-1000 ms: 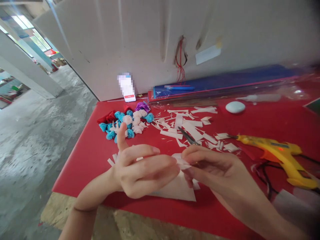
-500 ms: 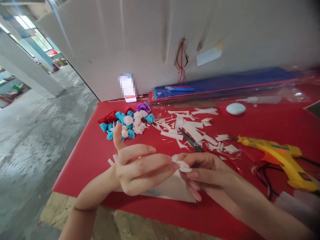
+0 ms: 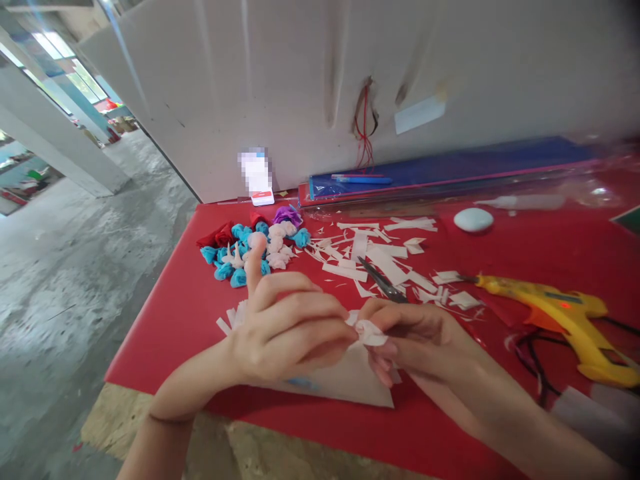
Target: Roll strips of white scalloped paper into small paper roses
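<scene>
Between my two hands is a small white paper flower (image 3: 369, 333), its strip curled into petals. My left hand (image 3: 293, 327) pinches its left side, with one finger sticking up away from the others. On the other side, the thumb and fingers of my right hand (image 3: 417, 337) are closed on its petals. Beneath both hands lies a white paper sheet (image 3: 345, 383) with a blue mark. Beyond the left hand sits a heap of blue, white, red and purple paper flowers (image 3: 275, 243). Scissors (image 3: 384, 281), their handles partly hidden by my right hand, lie among white paper scraps (image 3: 390, 263).
A yellow glue gun (image 3: 565, 313) with a lit red light and dark cord lies on the right of the red table (image 3: 165, 320). Behind it are a pale blue egg-shaped object (image 3: 473, 220) and a plastic-wrapped blue roll (image 3: 450, 160). A phone (image 3: 257, 177) leans against the wall.
The paper flower has turned and shows more of its curled petals. My left hand has rolled slightly, its raised finger shifting right, while my right hand stays nearly in place.
</scene>
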The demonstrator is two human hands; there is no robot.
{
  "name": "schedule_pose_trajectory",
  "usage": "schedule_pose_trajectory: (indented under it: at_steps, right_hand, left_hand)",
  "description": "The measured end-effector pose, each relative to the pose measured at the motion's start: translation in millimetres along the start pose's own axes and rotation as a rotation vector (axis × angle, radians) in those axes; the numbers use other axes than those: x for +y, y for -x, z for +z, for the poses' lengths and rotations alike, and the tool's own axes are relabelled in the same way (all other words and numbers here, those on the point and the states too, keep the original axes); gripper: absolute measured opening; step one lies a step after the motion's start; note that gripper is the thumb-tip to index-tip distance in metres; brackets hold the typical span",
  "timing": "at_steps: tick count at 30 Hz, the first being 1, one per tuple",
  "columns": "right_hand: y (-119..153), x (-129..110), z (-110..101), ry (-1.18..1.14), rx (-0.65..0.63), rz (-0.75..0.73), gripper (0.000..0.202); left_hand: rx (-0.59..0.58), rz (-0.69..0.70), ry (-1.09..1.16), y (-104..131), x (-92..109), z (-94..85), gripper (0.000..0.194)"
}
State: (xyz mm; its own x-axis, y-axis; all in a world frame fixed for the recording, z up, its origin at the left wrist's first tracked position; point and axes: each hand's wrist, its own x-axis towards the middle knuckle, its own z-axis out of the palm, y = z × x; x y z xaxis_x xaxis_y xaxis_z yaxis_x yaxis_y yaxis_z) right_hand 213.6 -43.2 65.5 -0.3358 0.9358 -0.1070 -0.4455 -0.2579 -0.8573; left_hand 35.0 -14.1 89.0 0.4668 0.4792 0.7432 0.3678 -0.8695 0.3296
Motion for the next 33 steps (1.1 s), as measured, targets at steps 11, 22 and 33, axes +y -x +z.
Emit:
schedule_pose_trajectory:
  at_steps: [11, 22, 33]
  right_hand:
    - [12.8, -14.3, 2.9, 0.899, 0.171, -0.688, 0.019]
    - [16.4, -12.3, 2.5, 1.306, 0.227, -0.924, 0.019]
    - [15.5, -7.0, 0.6, 1.438, 0.207, -1.001, 0.017]
  left_hand:
    - [-0.318, -0.299, 0.515, -10.8, -0.8, -7.8, 0.009]
    - [-0.289, -0.407, 0.569, -8.7, 4.0, -2.6, 0.003]
    - [-0.403, -0.571, 0.652, -8.3, 2.2, -2.2, 0.008]
